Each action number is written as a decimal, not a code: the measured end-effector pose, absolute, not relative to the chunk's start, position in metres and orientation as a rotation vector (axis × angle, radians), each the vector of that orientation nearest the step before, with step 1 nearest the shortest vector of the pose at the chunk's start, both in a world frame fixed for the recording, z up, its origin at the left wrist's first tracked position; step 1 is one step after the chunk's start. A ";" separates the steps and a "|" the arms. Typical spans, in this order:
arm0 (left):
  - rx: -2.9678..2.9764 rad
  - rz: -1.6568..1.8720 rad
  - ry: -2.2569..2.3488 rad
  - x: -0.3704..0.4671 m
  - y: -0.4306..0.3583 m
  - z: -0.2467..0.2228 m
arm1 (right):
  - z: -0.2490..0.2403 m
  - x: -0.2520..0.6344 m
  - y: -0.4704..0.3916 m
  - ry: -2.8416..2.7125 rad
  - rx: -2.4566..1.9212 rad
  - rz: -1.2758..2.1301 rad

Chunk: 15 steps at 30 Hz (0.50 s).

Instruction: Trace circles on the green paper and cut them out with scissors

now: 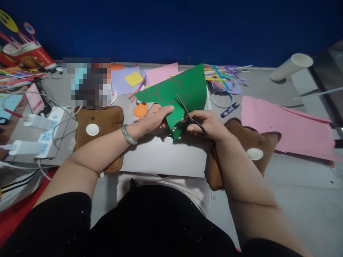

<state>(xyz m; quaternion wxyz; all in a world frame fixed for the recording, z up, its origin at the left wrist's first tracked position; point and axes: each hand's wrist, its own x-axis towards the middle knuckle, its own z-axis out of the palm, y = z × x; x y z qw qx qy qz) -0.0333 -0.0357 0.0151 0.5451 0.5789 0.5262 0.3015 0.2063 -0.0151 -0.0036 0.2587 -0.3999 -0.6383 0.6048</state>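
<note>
A green sheet (193,85) with several drawn circles is raised above the table, its lower part cut into. My left hand (157,119), with a bangle at the wrist, pinches the sheet near a rounded green part at its lower edge. In my right hand (205,125) is a pair of dark scissors (184,107), fingers round the handles, blades pointing up and left across the green sheet. An orange paper shape (139,110) lies just left of the sheet. Small dark and white bits below the sheet are too unclear to name.
Brown cushions (107,117) (241,139) lie under both forearms. Pink sheets (284,128) and a white tube (292,67) are at the right, with a blue snipper (229,110) nearer. A power strip (50,132) with cables and red cups (40,55) stand left. Coloured sticks (227,76) lie behind.
</note>
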 end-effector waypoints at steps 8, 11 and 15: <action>1.378 0.760 1.216 -0.032 -0.036 0.021 | -0.003 0.207 -0.015 -1.717 -1.112 1.641; 1.380 0.773 1.213 -0.032 -0.036 0.022 | -0.001 0.206 -0.015 -1.711 -1.129 1.648; 1.388 0.783 1.192 -0.032 -0.036 0.021 | 0.001 0.206 -0.016 -1.718 -1.131 1.647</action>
